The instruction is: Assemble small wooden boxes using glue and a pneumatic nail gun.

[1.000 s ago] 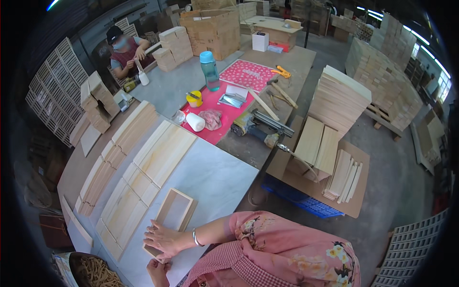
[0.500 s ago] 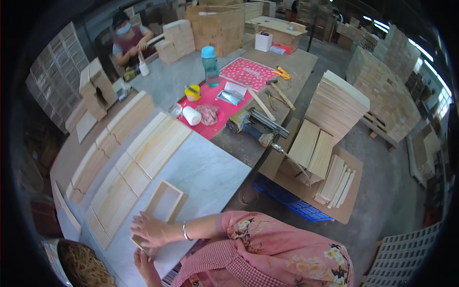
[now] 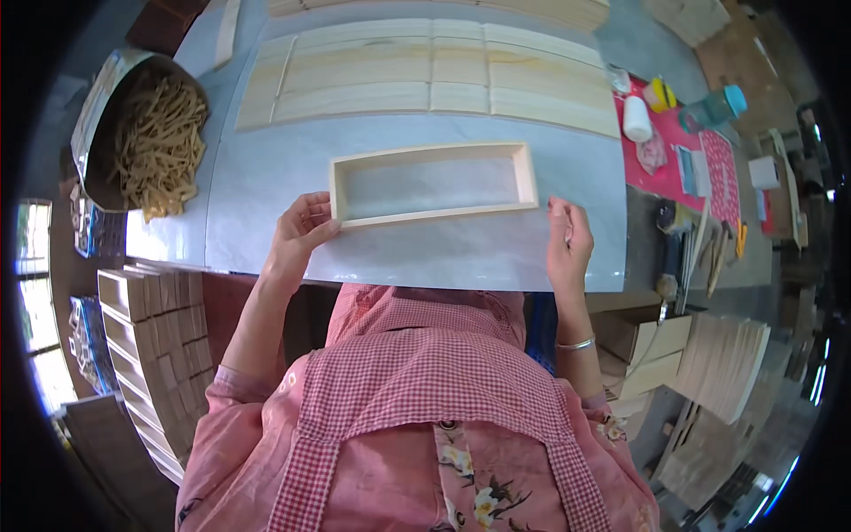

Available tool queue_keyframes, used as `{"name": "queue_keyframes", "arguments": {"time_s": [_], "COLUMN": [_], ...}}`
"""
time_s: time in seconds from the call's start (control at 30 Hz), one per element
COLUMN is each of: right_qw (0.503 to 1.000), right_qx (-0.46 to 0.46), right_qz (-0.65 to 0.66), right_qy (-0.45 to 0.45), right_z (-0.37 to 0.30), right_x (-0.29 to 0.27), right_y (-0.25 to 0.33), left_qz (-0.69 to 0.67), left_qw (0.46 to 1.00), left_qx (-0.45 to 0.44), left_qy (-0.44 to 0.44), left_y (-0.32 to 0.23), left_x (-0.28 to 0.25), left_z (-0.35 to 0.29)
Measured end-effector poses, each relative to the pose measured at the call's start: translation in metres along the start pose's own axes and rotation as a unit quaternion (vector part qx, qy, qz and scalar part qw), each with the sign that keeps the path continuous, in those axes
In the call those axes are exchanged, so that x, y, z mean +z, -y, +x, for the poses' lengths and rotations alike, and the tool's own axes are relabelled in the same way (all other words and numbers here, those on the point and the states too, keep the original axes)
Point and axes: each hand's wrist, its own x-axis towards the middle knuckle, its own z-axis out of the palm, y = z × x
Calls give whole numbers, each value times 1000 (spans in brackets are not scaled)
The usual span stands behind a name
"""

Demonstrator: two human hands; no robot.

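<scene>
A shallow rectangular frame of pale wood (image 3: 434, 216) lies on the grey marbled tabletop (image 3: 425, 257) in front of me, its long side running left to right. Through its middle the tabletop's grey shows. My left hand (image 3: 297, 238) grips the near left corner, thumb at the near side and fingers along the short end. Just off the right end, my right hand (image 3: 570, 238) is loosely curled with thumb and fingers apart. A small gap separates it from the wood, and I see nothing held in it. Beyond the frame lie flat pale wooden boards (image 3: 372, 75), side by side in a row.
A bin of tan strips (image 3: 160, 146) stands at the left. On the right are a white bottle (image 3: 636, 120), a crumpled pink cloth (image 3: 651, 152), a blue water bottle (image 3: 714, 108) and an air tool (image 3: 671, 239). Stacked wooden boxes (image 3: 146, 328) and boards (image 3: 718, 359) flank me below.
My view has swung from the right to straight down over the table. The right hand has come off the frame to its right end; the left hand stays at its left end.
</scene>
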Motion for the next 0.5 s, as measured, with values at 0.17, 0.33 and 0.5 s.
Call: {"name": "queue_keyframes", "arguments": {"time_s": [0.17,0.33,0.5], "right_qw": [995,985,987], "right_qx": [52,95,60], "right_qz": [20,62,96], "right_qy": [87,126,117], "right_z": [9,18,23], "right_x": [10,-1,8], "right_y": [9,1,12], "left_qz": [-7,-18,2], "left_qw": [1000,998,1000], "left_qx": [-22,-15,0], "left_qy": [2,51,12], "left_y": [-8,-1,-3], "left_x": [2,1,4], "left_z": [3,5,-2]}}
